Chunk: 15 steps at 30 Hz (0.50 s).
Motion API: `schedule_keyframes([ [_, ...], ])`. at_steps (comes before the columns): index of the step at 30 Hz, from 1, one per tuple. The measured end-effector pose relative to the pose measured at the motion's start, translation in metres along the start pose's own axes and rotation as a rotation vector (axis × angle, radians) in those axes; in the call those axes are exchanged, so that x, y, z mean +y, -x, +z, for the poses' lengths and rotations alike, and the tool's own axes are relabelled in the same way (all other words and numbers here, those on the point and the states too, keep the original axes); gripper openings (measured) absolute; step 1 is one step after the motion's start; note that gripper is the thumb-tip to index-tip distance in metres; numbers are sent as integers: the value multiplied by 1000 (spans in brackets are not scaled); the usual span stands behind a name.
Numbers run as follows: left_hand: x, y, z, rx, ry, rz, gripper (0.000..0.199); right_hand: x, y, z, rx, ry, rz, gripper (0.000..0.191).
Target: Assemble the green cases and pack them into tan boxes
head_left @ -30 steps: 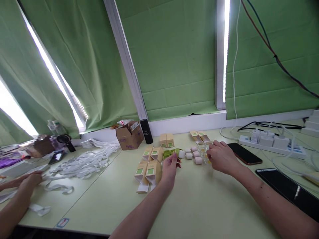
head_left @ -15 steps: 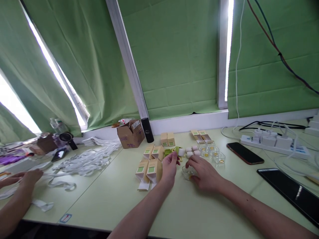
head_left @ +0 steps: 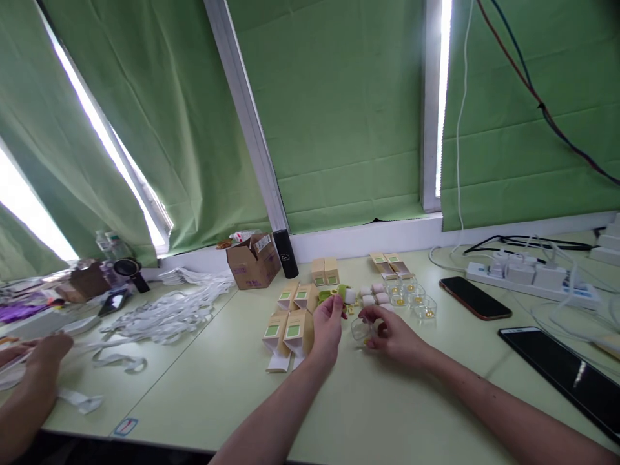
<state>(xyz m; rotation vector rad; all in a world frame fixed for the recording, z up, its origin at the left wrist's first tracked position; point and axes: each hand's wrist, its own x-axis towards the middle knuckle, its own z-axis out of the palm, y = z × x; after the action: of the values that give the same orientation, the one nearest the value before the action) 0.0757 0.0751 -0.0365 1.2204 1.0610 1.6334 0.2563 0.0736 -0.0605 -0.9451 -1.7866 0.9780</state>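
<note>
My left hand (head_left: 329, 323) is closed, pinching a small green-and-white piece (head_left: 345, 295) above the table. In my right hand (head_left: 391, 336) a clear plastic cup (head_left: 359, 330) is gripped by its side, tilted, close to the tabletop. A small yellow spot shows near its base. Just beyond that hand stand several white cylinders (head_left: 368, 300) and several more clear cups (head_left: 415, 298) with gold-coloured bits inside. Left of my left hand are several open cardboard boxes (head_left: 299, 329) with green labels. Small green parts (head_left: 325, 295) lie partly hidden behind its fingers.
A brown carton (head_left: 252, 261) and a black cylinder (head_left: 285, 253) stand at the back. Phones (head_left: 475, 297) and a power strip (head_left: 533, 278) with cables lie right. At left, a co-worker's hands (head_left: 51, 352) handle white straps (head_left: 165, 313).
My right hand has tipped the clear cup so that its side shows more. My left hand has barely moved. The co-worker's hands have shifted left and slightly down.
</note>
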Motion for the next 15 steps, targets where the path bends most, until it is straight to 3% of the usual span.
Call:
schedule_keyframes([
  [9, 6, 3, 1, -5, -5, 10, 63, 0, -2, 0, 22, -161, -35, 46],
  [15, 8, 4, 3, -14, -17, 30, 63, 2, -9, -2, 96, -489, 43, 53],
])
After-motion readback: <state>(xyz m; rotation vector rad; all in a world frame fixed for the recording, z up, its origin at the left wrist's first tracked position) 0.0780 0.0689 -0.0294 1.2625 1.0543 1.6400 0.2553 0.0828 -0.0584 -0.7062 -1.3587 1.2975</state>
